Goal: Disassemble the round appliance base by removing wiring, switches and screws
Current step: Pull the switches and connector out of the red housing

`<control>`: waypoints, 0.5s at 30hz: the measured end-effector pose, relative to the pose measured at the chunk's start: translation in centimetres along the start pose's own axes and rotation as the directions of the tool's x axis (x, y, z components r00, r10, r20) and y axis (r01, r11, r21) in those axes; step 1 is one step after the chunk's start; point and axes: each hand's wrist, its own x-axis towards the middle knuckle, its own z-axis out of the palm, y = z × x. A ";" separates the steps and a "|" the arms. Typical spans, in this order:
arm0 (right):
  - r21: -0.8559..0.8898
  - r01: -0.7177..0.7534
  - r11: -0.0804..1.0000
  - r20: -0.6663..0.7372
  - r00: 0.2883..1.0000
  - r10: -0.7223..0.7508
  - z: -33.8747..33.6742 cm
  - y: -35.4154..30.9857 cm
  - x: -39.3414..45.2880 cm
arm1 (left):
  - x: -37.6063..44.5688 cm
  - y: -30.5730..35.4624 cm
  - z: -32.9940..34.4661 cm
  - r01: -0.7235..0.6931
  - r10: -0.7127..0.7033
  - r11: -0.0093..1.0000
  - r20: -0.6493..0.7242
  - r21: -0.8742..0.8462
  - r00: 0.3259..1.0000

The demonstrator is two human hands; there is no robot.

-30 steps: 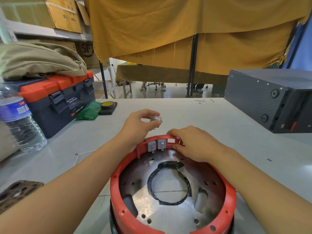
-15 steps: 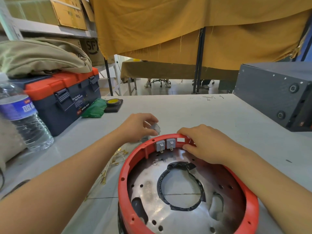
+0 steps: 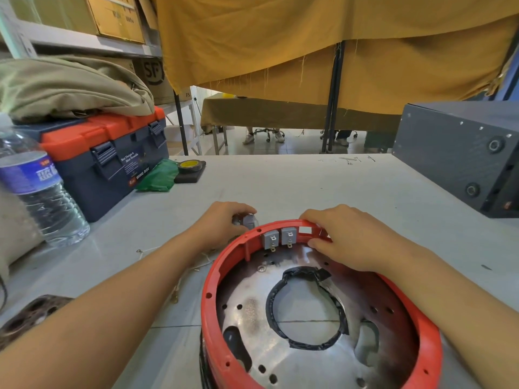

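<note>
The round appliance base point(image 3: 213, 301), a red plastic ring around a shiny metal plate with a black-edged centre hole, stands on the table in front of me. Two grey switches point(image 3: 279, 238) sit in the ring's far wall, with an empty rectangular slot point(image 3: 305, 230) beside them. My left hand point(image 3: 222, 224) is just outside the ring's far left edge, low by the table, fingers closed around a small grey switch point(image 3: 247, 220). My right hand point(image 3: 348, 237) grips the ring's far rim to the right of the slot. Loose white wires point(image 3: 179, 276) lie left of the base.
A blue and orange toolbox point(image 3: 112, 161) with a folded khaki cloth on top stands at the left, a water bottle point(image 3: 39, 189) nearer me. A green bag and a tape roll point(image 3: 188, 165) lie behind. A dark metal box point(image 3: 460, 153) stands at the right. A rusty perforated plate point(image 3: 25, 315) lies at the lower left.
My left hand, holding the grey switch, has dropped from above the rim to beside the ring near the table. My right hand has stayed on the rim. The view shifted slightly.
</note>
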 end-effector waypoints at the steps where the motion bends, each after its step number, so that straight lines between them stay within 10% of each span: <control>1: 0.001 0.000 1.000 0.000 1.000 0.000 0.0 0.0 0.0 | 0.0 -0.1 -0.1 0.006 -0.006 1.000 0.001 0.010 1.000; 15: 0.009 -0.015 1.000 0.001 1.000 0.015 -0.3 -0.2 0.0 | -2.6 6.5 -3.7 -0.069 0.083 0.972 0.054 -0.225 0.995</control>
